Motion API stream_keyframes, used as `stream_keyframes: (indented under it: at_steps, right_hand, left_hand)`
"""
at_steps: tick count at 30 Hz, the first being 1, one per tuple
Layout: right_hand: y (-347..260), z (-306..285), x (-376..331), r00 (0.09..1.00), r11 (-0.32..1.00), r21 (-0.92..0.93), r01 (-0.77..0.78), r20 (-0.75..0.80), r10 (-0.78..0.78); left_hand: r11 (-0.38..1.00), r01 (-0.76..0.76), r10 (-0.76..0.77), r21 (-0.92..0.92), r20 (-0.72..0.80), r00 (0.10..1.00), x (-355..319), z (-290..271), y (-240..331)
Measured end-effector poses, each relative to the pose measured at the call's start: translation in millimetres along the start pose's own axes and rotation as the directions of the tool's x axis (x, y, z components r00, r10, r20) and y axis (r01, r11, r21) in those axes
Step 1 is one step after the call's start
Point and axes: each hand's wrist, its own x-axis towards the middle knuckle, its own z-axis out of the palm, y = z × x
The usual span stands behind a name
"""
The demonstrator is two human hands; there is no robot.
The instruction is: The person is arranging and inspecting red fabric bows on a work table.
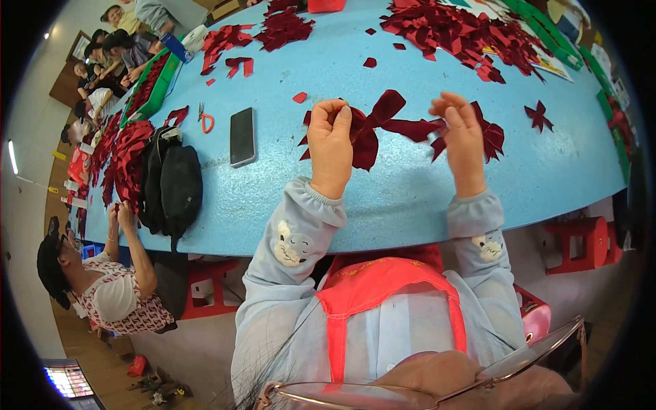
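Observation:
My left hand (330, 147) is closed, thumb and fingers pinching a dark red velvet bow (365, 145) above the blue table. One ribbon tail (412, 128) stretches from that bow across to my right hand (463, 140). There the fingers are curled and slightly blurred, with the tail's end at the thumb side; a small pale band shows beside it. Behind the right hand lies another dark red velvet piece (490, 135), partly hidden by the hand. Farther right, a small finished bow (539, 116) rests alone on the table.
A black phone (242, 138), red-handled snips (206, 120) and a black bag (173, 179) lie on my left. Heaps of red velvet pieces (458, 34) cover the far side. Green trays (147, 89) stand along the edges. A co-worker (113, 287) sits at left; red stools (581, 244) stand at right.

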Motion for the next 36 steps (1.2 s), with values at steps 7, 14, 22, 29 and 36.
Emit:
stream_keyframes:
  at_steps: [7, 14, 22, 29, 36]
  right_hand:
    - [-53, 30, 6, 0.829, 0.872, -0.352, 0.340, 0.550, -0.101]
    - [-33, 24, 13, 0.795, 0.757, -0.534, 0.377, 0.606, 0.032]
    - [-12, 35, 5, 0.882, 0.926, -0.345, 0.156, 0.471, 0.027]
    - [-6, 24, -1, 0.909, 0.895, -0.415, 0.167, 0.417, 0.023]
    - [-3, 24, 3, 0.901, 0.893, -0.450, -0.014, 0.382, 0.207]
  left_hand:
    - [0.949, -0.117, 0.079, 0.294, 0.139, 0.987, -5, -3, -10]
    - [0.938, -0.138, 0.070, 0.317, 0.214, 0.974, -3, -8, -13]
    - [0.814, -0.225, 0.075, 0.536, 0.286, 0.955, -12, 8, -15]
    - [0.973, 0.120, -0.144, 0.197, 0.117, 0.983, -5, 7, -22]
    - [0.973, 0.092, -0.121, 0.212, 0.126, 0.985, -3, 14, -26]
